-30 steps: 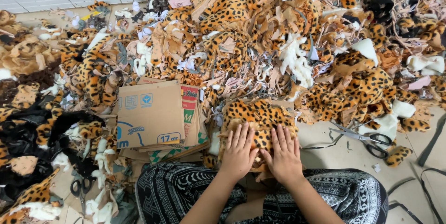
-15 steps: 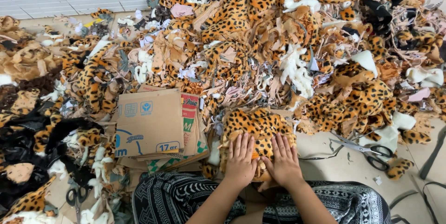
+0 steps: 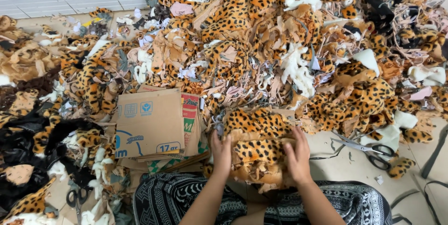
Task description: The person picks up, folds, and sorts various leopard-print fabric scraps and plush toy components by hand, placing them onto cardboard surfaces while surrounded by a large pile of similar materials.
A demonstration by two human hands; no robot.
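A stack of leopard-print fur pieces (image 3: 258, 146) lies on the floor just in front of my knees. My left hand (image 3: 221, 154) presses against the stack's left side, fingers together and pointing up. My right hand (image 3: 297, 156) cups the stack's right side the same way. Both hands squeeze the pile between them. My legs in black-and-white patterned trousers (image 3: 177, 201) fill the bottom of the view.
A huge heap of leopard-print, tan and white fabric scraps (image 3: 280, 43) covers the floor ahead. Flattened cardboard sheets (image 3: 149, 122) lie to the left. Black-handled scissors (image 3: 368, 149) rest at the right, another pair (image 3: 74, 199) at lower left. Black fur scraps (image 3: 28, 145) sit far left.
My hands were lying flat on top of the leopard stack, close together; now they have spread apart to its left and right sides and grip it.
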